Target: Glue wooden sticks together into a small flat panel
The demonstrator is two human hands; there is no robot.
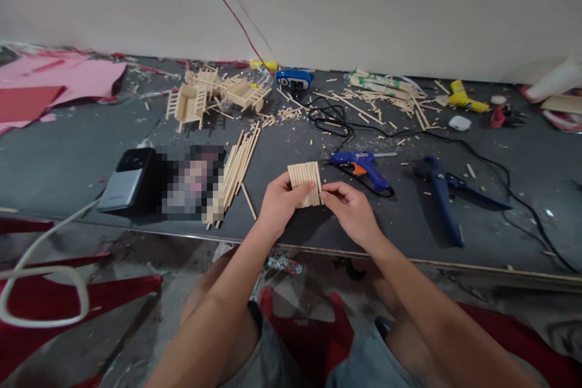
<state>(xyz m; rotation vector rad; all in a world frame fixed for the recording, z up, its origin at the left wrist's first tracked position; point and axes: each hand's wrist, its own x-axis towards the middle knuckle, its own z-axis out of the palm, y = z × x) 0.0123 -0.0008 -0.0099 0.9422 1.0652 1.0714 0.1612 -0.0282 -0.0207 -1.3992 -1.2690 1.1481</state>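
Note:
A small panel of wooden sticks glued side by side (305,182) is held upright just above the dark table (82,157). My left hand (280,203) is closed on its left side, thumb across the front. From the right, my right hand (348,206) pinches the panel's lower right edge with fingertips. A blue and orange glue gun (361,167) lies on the table just behind my right hand. To the left of my left hand rests a bundle of loose long sticks (236,173).
A phone (130,180) lies at the left. Small stick-built chairs (213,96) stand at the back. Blue cutting pliers (443,197) lie at the right, crossed by a black cable (491,163). Stick offcuts litter the back. Pink paper (68,76) lies far left.

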